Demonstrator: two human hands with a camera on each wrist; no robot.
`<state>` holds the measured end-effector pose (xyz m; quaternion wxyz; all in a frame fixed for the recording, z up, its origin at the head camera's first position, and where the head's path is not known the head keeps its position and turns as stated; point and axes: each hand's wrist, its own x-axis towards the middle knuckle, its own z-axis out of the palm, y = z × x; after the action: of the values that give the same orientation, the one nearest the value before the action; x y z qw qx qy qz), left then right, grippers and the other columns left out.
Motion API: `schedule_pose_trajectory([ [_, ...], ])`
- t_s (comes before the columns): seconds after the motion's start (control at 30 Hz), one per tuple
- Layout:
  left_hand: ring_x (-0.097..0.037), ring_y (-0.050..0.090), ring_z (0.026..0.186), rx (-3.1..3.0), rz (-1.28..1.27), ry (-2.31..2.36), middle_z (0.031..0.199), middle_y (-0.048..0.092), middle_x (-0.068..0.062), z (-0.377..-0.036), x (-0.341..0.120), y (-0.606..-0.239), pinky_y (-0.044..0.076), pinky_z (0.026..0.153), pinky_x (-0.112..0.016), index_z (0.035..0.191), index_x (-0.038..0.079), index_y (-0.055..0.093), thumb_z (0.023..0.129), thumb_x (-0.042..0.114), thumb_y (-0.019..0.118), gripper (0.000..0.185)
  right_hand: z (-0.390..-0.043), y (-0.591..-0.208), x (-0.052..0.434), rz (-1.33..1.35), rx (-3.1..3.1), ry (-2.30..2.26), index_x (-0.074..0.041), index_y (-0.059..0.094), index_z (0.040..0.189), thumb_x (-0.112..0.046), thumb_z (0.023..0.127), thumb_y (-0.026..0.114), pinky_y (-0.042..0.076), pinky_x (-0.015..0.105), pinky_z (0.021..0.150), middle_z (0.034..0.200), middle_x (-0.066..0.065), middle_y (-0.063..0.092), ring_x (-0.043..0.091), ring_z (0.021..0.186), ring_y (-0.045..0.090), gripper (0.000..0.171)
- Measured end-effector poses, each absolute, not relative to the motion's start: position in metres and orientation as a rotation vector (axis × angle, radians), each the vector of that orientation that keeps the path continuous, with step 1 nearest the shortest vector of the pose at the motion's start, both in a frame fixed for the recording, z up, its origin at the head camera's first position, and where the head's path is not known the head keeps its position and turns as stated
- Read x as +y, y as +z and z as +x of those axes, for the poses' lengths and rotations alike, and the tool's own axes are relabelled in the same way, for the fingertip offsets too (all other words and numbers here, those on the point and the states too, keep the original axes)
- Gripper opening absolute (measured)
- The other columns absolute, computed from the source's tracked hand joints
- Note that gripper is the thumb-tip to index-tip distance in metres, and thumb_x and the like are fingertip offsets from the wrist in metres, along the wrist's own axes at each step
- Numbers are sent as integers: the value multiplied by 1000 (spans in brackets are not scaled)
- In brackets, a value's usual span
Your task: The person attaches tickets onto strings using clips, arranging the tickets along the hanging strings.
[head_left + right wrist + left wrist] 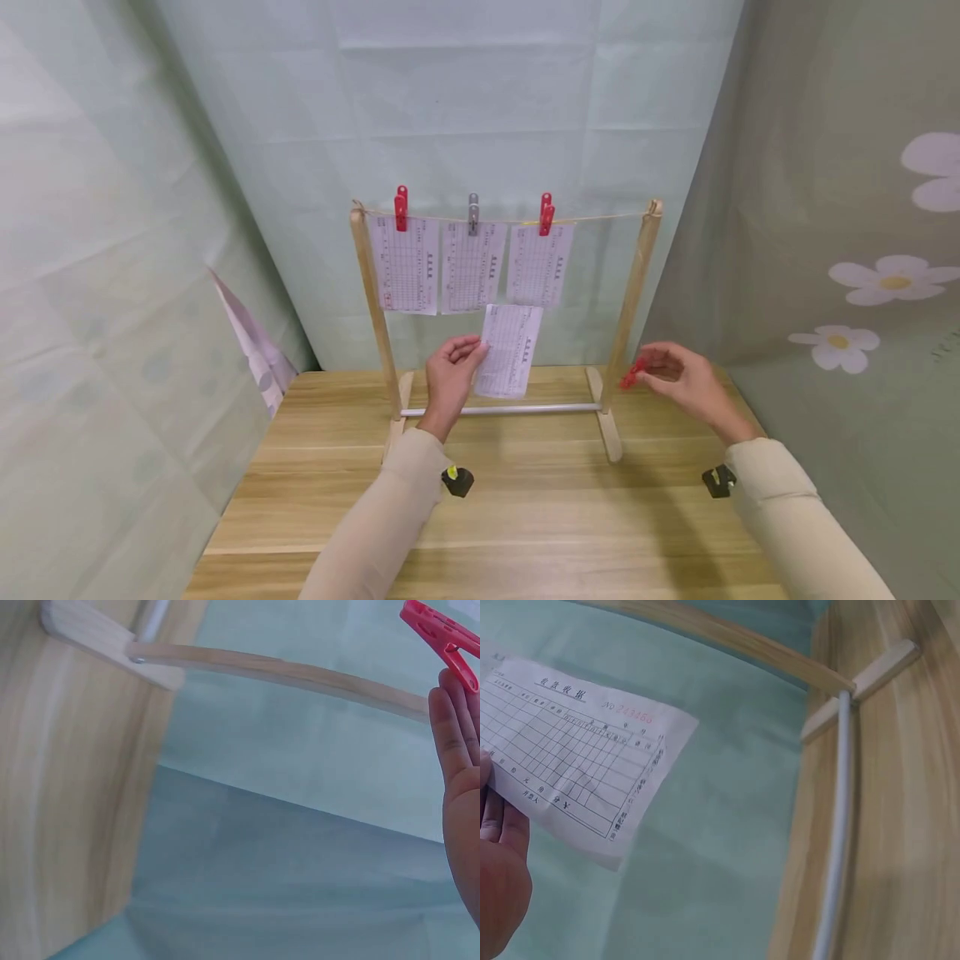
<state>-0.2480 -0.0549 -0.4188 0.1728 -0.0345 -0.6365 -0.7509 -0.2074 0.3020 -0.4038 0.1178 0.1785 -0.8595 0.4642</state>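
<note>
Plainly, left hand (448, 377) pinches a slip (512, 350) by one edge mid-frame; it could droop before the right hand's (678, 379) peg (632, 375) bites.

In the head view the print on the three hung slips (470, 265) is too small to read, and the loose slip (511, 350) covers the lower edge of the third one at about 1 o'clock from the left hand (450, 375). The red peg (633, 373) is mostly buried in the right hand's (678, 379) grip; only its tip shows. Both forearms run off the bottom edge. In the left wrist view the loose slip is cut by the left edge at 9 o'clock and the hand shows only as a blurred palm. In the right wrist view the peg (442, 634) runs off at 2 o'clock, and the fingers (457, 750) are cropped at 3 o'clock.
</note>
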Motion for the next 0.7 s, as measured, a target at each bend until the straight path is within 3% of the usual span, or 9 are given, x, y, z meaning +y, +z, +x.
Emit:
schedule_pose_trajectory([
  [0.17,-8,68,79,-1766,-108,-2164,91,74,-11,-253,-47,-405,55,75,-20,102,-10,69,85,-2,78,21,-213,-378,298,559,-2528,1277,8,60,123,-1,88,76,50,11,78,108,23,67,11,95,65,39],
  [0.4,-8,68,78,-1715,-134,-2132,90,74,-13,-260,-34,-390,55,74,-20,101,-10,70,84,-2,78,20,-225,-337,292,653,-2520,1177,7,61,122,0,89,74,49,9,78,109,22,68,-1,93,62,36],
  [0.7,-10,68,82,-1664,-144,-2147,93,74,-14,-267,-20,-371,56,79,-23,102,-9,70,84,-2,79,22,-232,-302,287,703,-2518,1063,7,64,120,1,89,73,48,8,76,106,23,70,-7,91,61,33],
])
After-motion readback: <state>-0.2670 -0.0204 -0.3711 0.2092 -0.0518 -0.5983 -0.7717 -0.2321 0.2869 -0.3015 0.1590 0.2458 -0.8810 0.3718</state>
